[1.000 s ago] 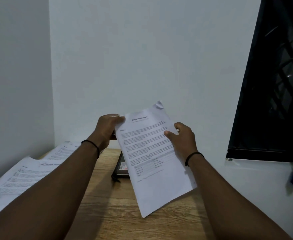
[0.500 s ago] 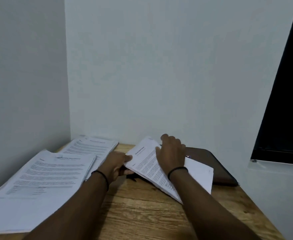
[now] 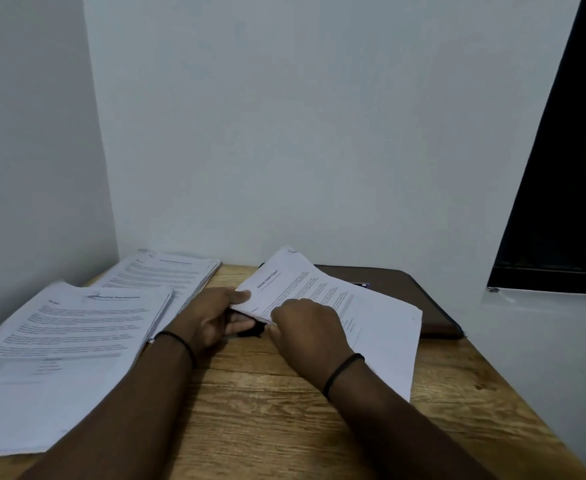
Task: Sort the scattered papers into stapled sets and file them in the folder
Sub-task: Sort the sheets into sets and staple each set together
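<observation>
white paper set (image 3: 336,299) between left fingers (image 3: 241,296)

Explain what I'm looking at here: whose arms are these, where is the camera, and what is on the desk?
No machine: a person wears a wide-angle camera on the head, looking down at their own two hands. The left hand pinches the corner of a printed paper set, with something small and dark under it, too hidden to name. The right hand rests curled on those pages. On the wooden desk lie two more paper stacks, near and far, and a brown folder by the wall.
</observation>
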